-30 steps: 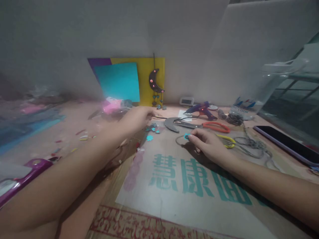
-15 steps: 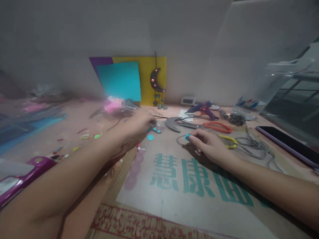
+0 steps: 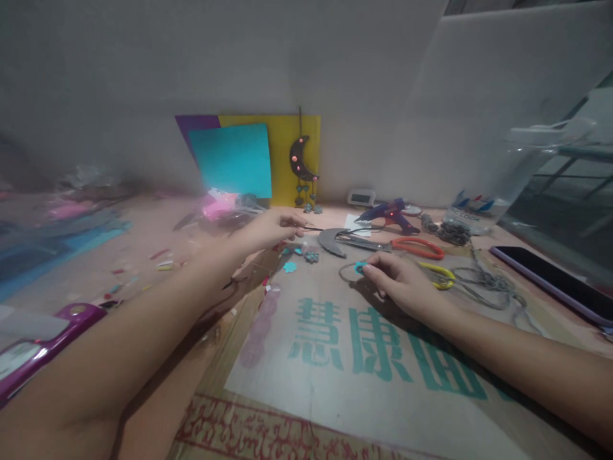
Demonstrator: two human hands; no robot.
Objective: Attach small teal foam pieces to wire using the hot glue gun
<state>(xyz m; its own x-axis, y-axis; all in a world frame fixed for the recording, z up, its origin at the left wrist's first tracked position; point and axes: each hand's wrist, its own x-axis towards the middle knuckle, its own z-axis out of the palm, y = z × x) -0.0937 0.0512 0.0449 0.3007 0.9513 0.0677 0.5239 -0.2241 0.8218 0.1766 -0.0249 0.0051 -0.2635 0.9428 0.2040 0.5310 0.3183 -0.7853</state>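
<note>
My right hand (image 3: 400,281) pinches a small blue flower cutout (image 3: 360,268) from which a loop of grey cord (image 3: 343,276) curves. To the left, my left hand (image 3: 282,225) hovers with loosely bent fingers, nothing visible in them, near the end of a dark cord (image 3: 313,228). That cord leads to a grey crescent moon (image 3: 331,243) lying flat. Below my left hand lie a flat blue flower (image 3: 290,267) and a grey-and-blue flower (image 3: 311,256). Grey-bladed scissors with an orange handle loop (image 3: 417,247) lie beyond my right hand; a yellow loop (image 3: 441,276) shows behind it.
A purple glue gun (image 3: 390,215) with a red light stands at the back, beside a small white digital device (image 3: 361,197). A finished moon hanging (image 3: 299,160) leans on coloured sheets (image 3: 232,160). A phone (image 3: 550,281), grey yarn (image 3: 454,231), paper scraps (image 3: 164,265) and a purple tool (image 3: 71,326) lie around.
My left hand has risen slightly away from the small flowers toward the dark cord. The grey-and-blue flower now lies uncovered. My right hand keeps its pinch in the same place.
</note>
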